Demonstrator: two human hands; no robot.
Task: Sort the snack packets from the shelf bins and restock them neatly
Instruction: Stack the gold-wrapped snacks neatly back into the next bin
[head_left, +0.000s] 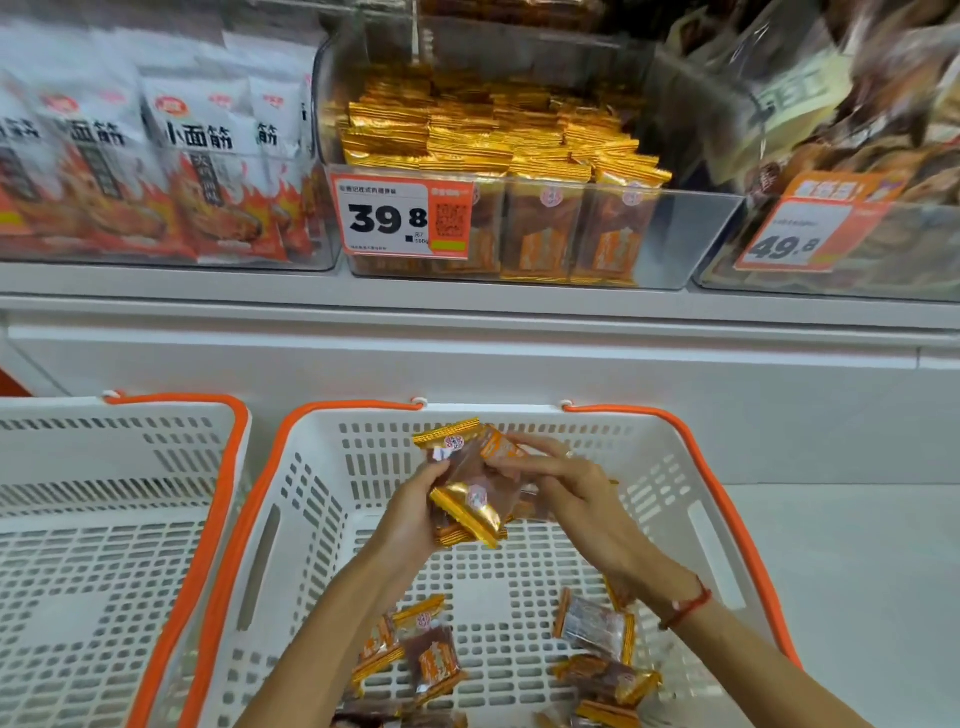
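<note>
Open floor is offered in the middle of the white slotted plastic basket with orange rim (691, 499), between gold-edged brown snack packets scattered near its front left (415, 649) and front right (597, 639). Its upper space is taken up by the left hand (410, 514) and right hand (566, 483), both closed around a stack of gold-edged packets (470, 488). A second white basket (104, 519) at left is seen open from above. On the shelf, free room is left at the right end of the clear plastic bin (685, 234), beside upright packed rows (498, 140); its front is partly blocked by an orange price tag (405, 218).
</note>
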